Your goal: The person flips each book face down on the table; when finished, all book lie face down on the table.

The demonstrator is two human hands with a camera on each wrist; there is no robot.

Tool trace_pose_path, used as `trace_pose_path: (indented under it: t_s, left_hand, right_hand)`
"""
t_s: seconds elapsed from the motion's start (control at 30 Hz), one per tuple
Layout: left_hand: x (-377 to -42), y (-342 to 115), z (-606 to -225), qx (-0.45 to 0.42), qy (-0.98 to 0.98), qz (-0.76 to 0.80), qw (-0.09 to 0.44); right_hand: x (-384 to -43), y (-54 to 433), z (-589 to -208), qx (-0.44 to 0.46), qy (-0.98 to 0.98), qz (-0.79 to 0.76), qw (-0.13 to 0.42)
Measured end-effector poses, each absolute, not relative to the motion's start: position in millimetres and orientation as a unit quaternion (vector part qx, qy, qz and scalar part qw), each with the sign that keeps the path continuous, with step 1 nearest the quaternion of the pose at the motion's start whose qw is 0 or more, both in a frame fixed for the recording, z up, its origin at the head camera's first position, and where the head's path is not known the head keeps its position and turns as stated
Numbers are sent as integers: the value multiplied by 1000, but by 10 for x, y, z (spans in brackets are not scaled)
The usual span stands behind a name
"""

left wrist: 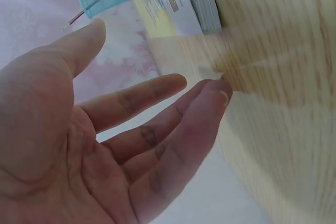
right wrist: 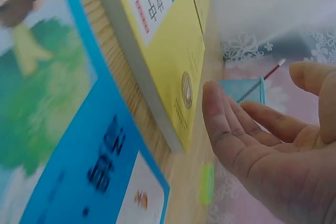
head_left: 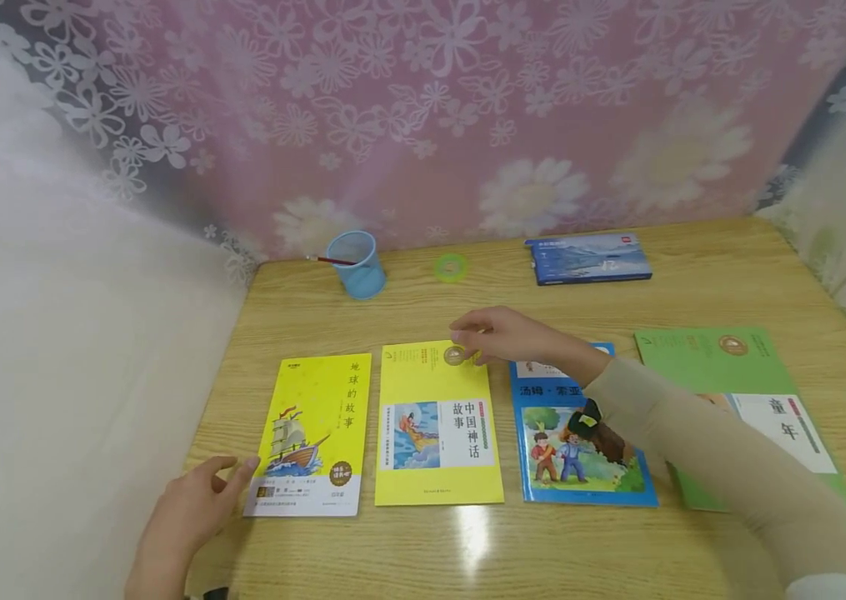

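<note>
Four books would be several: a yellow book with a sailing ship (head_left: 310, 408) lies at the left, beside a yellow book with a white band (head_left: 438, 367). My left hand (head_left: 193, 504) is at the lower left corner of the ship book, its fingers loosely bent and holding nothing in the left wrist view. Over the top right corner of the banded book hovers my right hand (head_left: 505, 335), fingers relaxed and no object between them. A blue book with cartoon children (head_left: 543, 487) lies partly under my right forearm, and a green book (head_left: 700, 354) is partly hidden by the same sleeve.
A light blue mesh pen cup (head_left: 365, 279) with a pencil (head_left: 336, 261) stands at the back left. Right of it lies a small green disc (head_left: 451, 267). A flat blue box (head_left: 591, 260) is near the back edge. Patterned fabric (head_left: 423, 125) hangs behind the wooden table (head_left: 302, 308).
</note>
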State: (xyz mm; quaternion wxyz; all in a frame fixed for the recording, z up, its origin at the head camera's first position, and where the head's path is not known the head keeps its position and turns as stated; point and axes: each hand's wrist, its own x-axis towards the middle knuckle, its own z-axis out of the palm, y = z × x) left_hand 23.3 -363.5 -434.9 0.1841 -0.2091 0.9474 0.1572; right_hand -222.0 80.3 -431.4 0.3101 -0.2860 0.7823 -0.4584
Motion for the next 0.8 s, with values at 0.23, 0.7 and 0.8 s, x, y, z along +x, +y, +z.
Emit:
trace_pose_path:
  t_s: [0.23,0.7,0.8]
  left_hand:
    - [266,-3594,-4333,-228,927,218,201]
    - [293,-3524,-4327,-238,921,231,206]
    - [293,-3512,-4335,-242,920,230,204]
  right_hand:
    - [-2309,511,-4375,-262,746,-503,350]
    - [-2315,-85,-4451,-257,726,-504,392]
    - [-2297,-206,-4451,-250,717,-509,406]
